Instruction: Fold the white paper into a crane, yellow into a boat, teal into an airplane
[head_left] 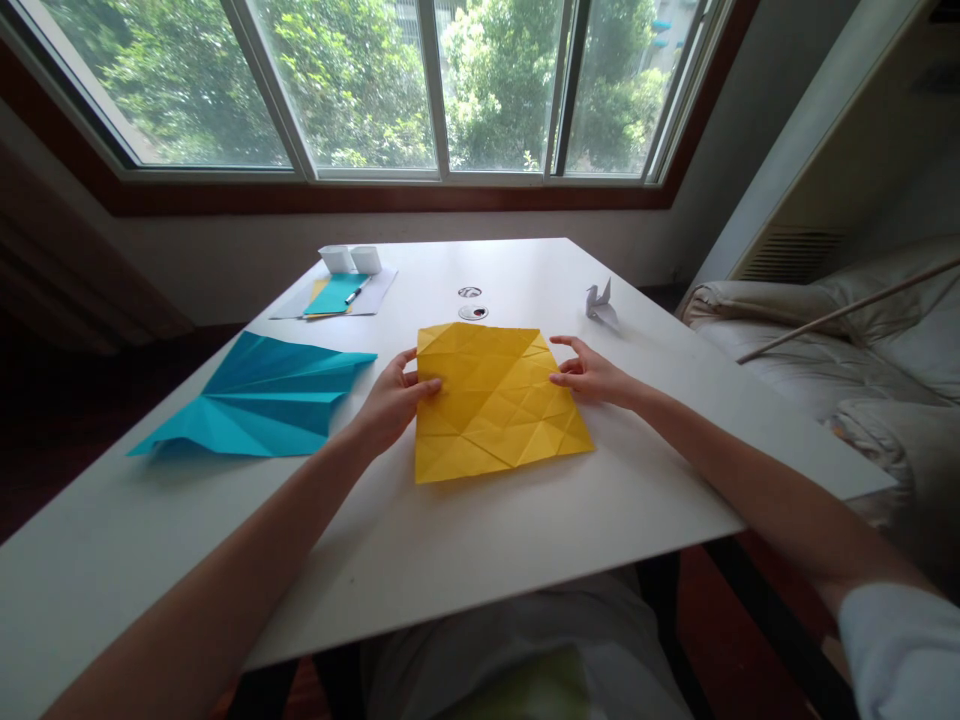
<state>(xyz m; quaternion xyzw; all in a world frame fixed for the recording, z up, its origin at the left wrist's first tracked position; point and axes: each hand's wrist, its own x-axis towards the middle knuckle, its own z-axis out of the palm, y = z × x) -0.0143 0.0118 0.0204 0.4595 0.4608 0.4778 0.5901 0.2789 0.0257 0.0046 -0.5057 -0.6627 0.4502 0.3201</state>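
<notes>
A creased yellow paper sheet [495, 400] lay flat near the middle of the white table [465, 560], and everything else sat in relation to it. The left hand [391, 402] rested on the sheet's left edge, thumb and fingertips curled onto the paper, pinching it lightly at that edge. The right hand [592, 375] touched the sheet's right edge with its fingers spread and loosely bent, pressing rather than clasping anything. To the left of the yellow sheet, just apart from it, lay a folded blue paper [262, 398] with fan-like creases. Beyond the sheet, toward the window [390, 90], were two small round marks on the table [472, 303], whose nature could not be told. Farther beyond and to the left of the sheet, a pen [355, 293] lay on a small stack of papers [337, 295], with two white cups [350, 259] just behind them. Beyond the sheet's right corner stood a small white paper bird [600, 299]. Well to the right of the sheet, off the table, was a pale sofa [847, 350].
</notes>
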